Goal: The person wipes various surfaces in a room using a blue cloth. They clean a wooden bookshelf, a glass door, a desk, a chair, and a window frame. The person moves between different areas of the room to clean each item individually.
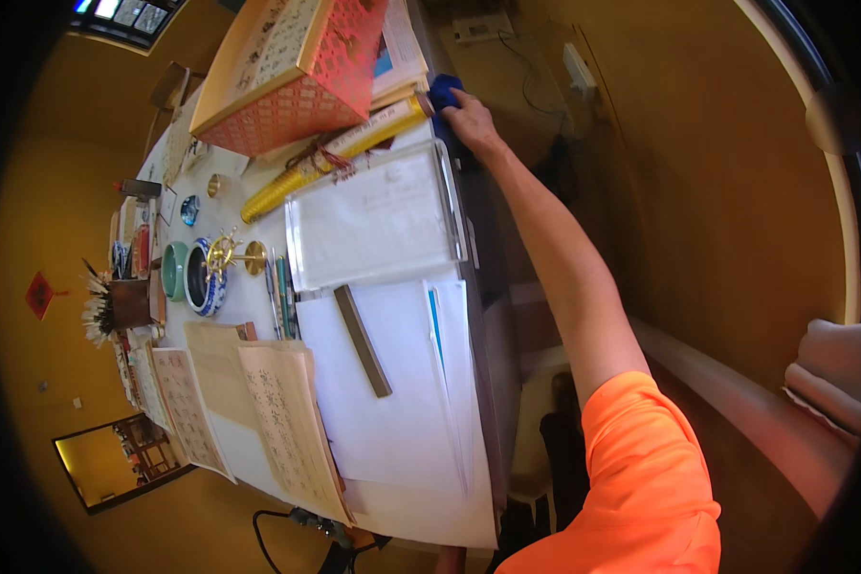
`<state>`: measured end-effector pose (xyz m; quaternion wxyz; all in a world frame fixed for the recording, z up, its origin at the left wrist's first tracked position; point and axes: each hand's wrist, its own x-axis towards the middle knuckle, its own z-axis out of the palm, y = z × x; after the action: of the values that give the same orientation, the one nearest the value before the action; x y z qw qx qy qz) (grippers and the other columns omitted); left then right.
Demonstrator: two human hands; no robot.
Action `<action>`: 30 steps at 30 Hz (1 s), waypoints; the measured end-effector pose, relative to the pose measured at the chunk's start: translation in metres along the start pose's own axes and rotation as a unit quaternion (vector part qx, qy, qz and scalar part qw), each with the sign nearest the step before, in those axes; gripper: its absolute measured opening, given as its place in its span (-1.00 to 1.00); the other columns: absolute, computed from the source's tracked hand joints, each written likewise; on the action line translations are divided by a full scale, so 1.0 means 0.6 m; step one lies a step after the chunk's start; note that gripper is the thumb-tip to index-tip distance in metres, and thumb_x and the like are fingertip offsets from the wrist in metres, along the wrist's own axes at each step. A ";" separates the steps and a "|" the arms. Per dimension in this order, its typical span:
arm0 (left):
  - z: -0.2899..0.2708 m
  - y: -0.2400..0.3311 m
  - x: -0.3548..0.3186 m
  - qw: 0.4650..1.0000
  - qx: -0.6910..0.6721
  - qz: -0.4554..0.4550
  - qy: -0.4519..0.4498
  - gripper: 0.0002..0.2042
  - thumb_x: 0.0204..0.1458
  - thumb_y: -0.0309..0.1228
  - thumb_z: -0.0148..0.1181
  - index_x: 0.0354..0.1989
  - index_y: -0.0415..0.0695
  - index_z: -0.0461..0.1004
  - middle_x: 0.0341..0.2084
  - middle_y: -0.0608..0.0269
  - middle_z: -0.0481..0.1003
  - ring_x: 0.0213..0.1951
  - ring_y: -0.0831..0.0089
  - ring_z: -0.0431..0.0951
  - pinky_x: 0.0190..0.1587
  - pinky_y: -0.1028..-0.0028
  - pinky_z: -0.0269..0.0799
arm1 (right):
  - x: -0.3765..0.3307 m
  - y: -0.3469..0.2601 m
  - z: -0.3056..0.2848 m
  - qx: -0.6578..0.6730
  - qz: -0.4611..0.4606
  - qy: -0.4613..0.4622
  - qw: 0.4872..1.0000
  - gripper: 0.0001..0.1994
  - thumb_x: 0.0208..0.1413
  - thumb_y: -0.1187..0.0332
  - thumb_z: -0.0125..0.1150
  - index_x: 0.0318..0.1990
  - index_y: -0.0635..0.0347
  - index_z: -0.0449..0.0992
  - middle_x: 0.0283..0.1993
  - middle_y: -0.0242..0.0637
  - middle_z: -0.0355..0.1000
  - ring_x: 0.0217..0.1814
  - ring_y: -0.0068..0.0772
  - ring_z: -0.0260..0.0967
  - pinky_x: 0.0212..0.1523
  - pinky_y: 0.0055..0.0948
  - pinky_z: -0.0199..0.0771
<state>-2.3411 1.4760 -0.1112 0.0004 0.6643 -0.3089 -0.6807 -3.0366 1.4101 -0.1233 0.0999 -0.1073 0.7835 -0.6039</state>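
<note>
My right hand (471,122) reaches out at the end of a stretched bare forearm below an orange sleeve. Its fingers close over a bunched blue cloth (444,93), which presses against the table's edge. Beside the cloth lies one end of a yellow scroll (354,142) tied with a dark red cord. A clear shallow tray (378,215) sits near the hand, along the same edge. My left hand is not visible.
A pink patterned box (301,110) stands beyond the scroll. White paper sheets (392,430) lie under a dark bar (362,340). Brush pens, a blue-and-white bowl (209,277), a green bowl (174,271) and a brass stand (255,257) crowd the table. A wall rises at right.
</note>
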 end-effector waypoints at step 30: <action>-0.106 -0.097 0.045 0.997 0.028 0.011 -0.077 -0.54 0.22 -0.05 -0.21 0.14 -0.12 0.23 -0.01 0.13 0.40 -0.08 0.19 0.48 -0.10 0.12 0.46 | -0.694 0.189 -0.027 0.190 0.131 -0.054 0.972 -0.41 -0.11 0.40 0.12 0.20 0.16 0.29 0.15 -0.23 0.31 0.15 -0.35 0.24 0.16 -0.46 0.20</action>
<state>-2.2629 1.4850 -0.1555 -0.0345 0.6060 -0.3339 -0.7212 -2.6480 1.5733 -0.2181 0.2390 -0.0154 0.6552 -0.7165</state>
